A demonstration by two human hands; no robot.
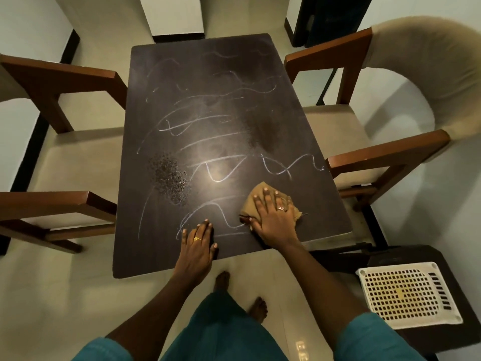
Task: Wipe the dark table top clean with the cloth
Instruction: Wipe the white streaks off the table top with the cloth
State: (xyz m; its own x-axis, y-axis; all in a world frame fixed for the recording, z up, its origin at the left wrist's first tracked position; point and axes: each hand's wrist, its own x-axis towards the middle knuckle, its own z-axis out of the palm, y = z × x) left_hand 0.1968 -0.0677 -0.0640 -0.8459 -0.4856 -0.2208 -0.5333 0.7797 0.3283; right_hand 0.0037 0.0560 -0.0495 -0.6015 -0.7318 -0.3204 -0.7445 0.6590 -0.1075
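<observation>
The right hand [273, 217], grip spread flat, presses the tan cloth [262, 189] on the chalk-scribbled worktop [208, 100] (left hand [197, 243] rests flat nearby).

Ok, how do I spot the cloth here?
Find the dark table top scrawled with chalk lines. Near its front right corner, the right hand presses flat on a tan cloth. It is the only soft, crumpled thing there; the left hand touches bare table.

We see a cushioned left armchair [75, 162] and a right armchair [338, 136] on pale floor tiles [52, 295]. White walls [26, 27] stand behind.
</observation>
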